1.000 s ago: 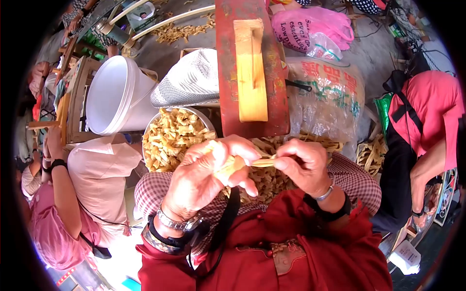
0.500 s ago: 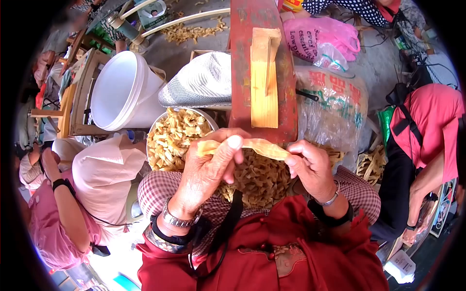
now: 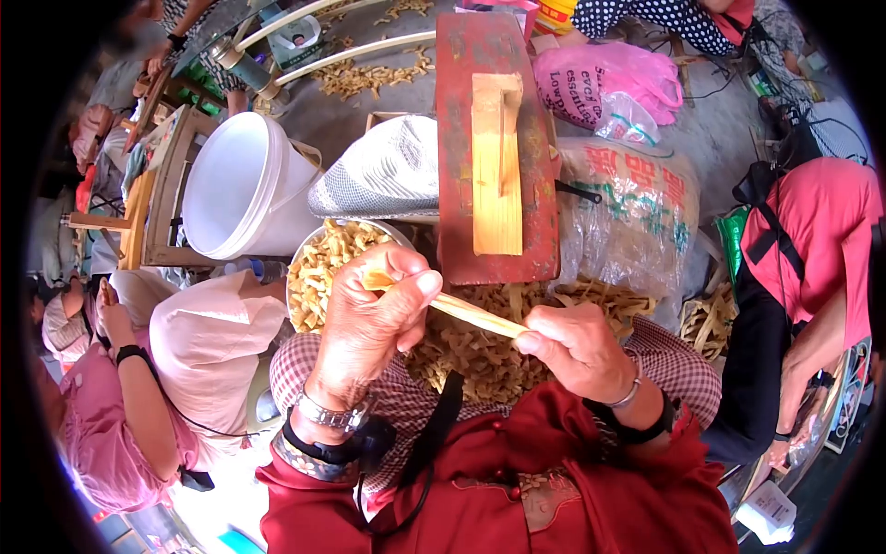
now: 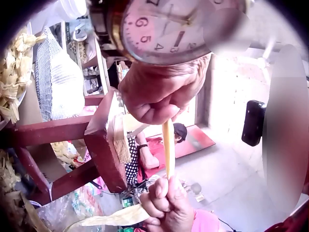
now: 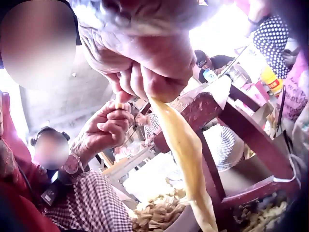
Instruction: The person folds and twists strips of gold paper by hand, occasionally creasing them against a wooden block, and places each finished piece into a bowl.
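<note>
Between my two hands a pale yellow flat strip (image 3: pixel 475 316) is stretched, narrow and straight, slanting down toward the right. My left hand (image 3: pixel 374 305) pinches one part of it under the thumb, and a short yellow end shows above the fingers. The right hand (image 3: pixel 583 346) pinches the strip between thumb and curled fingers. From that hand a wider loose length of the strip (image 5: pixel 182 145) hangs down in the right wrist view. Below both hands lies a heap of short yellowish pieces (image 3: pixel 471 365), partly hidden by the hands.
A bowl of similar pieces (image 3: pixel 323 258) stands at the left. Ahead is a red wooden bench (image 3: pixel 544 222) bearing a light wooden piece (image 3: pixel 498 185). Around it are a white bucket (image 3: pixel 231 185), a clear plastic sack (image 3: pixel 628 194) and a pink bag (image 3: pixel 609 83). People sit on both sides.
The strip was bunched at the left hand, then spread wide between both hands. It is now drawn narrow and straight, with the right hand lower and the left hand shifted left.
</note>
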`<action>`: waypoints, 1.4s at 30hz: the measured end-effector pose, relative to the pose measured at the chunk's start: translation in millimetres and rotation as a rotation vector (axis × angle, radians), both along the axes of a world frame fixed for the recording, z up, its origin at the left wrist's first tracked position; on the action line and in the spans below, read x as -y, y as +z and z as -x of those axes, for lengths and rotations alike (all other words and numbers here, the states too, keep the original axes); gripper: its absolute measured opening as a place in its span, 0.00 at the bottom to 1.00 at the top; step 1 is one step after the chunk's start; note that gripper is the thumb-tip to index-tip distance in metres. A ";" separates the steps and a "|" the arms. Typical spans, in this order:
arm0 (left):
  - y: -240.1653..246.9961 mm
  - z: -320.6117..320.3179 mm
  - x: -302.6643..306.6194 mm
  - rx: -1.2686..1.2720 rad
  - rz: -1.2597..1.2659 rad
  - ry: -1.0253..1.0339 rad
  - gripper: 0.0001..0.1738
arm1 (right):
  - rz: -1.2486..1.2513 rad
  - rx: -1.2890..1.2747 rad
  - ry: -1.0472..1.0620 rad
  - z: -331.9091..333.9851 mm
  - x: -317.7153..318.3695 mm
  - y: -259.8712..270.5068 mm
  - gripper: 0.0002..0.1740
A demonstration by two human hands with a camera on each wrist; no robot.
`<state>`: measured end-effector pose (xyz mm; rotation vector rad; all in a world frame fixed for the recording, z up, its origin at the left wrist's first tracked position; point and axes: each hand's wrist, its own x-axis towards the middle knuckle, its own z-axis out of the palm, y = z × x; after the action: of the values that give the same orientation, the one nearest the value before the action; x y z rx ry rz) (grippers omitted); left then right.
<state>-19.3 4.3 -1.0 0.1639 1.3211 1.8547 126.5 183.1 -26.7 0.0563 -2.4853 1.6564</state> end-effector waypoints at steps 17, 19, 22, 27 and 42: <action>-21.2 62.8 -89.4 -0.402 0.179 -0.079 0.04 | -0.560 0.024 -0.328 64.3 -77.2 -7.6 0.13; -35.6 65.5 -84.8 -0.730 0.372 -0.003 0.05 | -0.523 0.075 -0.283 59.5 -73.7 -10.4 0.14; 4.0 56.2 -60.6 -0.643 0.427 -0.206 0.10 | -0.287 0.068 -0.222 39.2 -60.4 5.5 0.17; 26.7 9.3 -20.3 -0.519 0.499 -0.371 0.13 | -0.133 -0.138 -0.037 19.8 -5.3 23.7 0.12; -36.3 -31.7 -24.8 0.169 0.341 -0.611 0.09 | 0.100 -0.374 -0.083 -16.4 73.3 -8.3 0.10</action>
<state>12.4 29.0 -37.4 0.1980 1.2686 1.0943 142.9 109.8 -35.0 0.2265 -2.0987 1.5675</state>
